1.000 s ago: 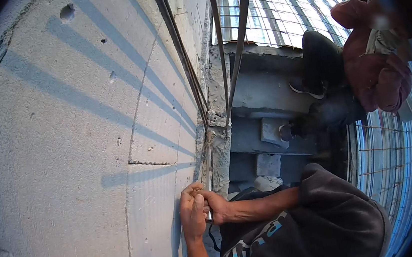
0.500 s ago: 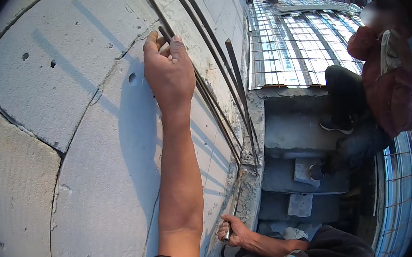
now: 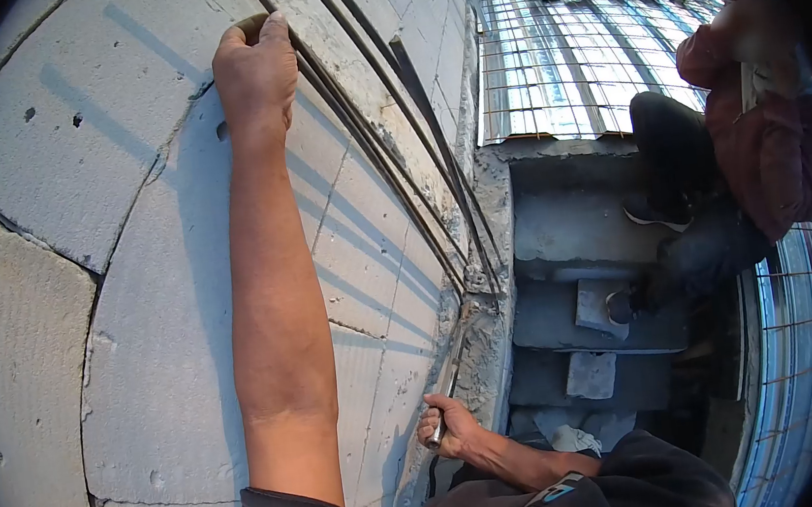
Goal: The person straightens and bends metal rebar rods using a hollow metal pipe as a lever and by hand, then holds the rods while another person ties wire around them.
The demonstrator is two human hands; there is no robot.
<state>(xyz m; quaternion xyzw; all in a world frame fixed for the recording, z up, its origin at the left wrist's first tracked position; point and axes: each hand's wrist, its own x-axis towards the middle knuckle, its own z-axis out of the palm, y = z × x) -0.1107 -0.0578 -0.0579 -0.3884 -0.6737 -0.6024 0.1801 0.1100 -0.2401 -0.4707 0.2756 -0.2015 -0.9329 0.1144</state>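
My left hand [image 3: 256, 66] is raised high against the block wall [image 3: 171, 367]. Its fingers are curled closed at the upper end of a steel rebar [image 3: 370, 148], thumb on the right; the fingertips are partly hidden. Lower down, my right hand [image 3: 452, 427] is wrapped round a metal pipe [image 3: 455, 357], whose round end sticks out below the fist. The pipe lies along the foot of the wall, pointing up toward where the rebars rise. More bent rebars [image 3: 413, 84] stand beside the one at my left hand.
Concrete steps [image 3: 571, 221] drop away on the right, with loose blocks [image 3: 592, 374] on them. A person in a dark red jacket [image 3: 761, 147] crouches there. Corrugated metal sheets [image 3: 545, 71] under a wire mesh lie beyond. A rough concrete ledge [image 3: 493, 324] runs beside the wall.
My left hand has moved up and left, and its fingers have closed more at the rebar. My right hand keeps its grip on the pipe. The view has shifted slightly.
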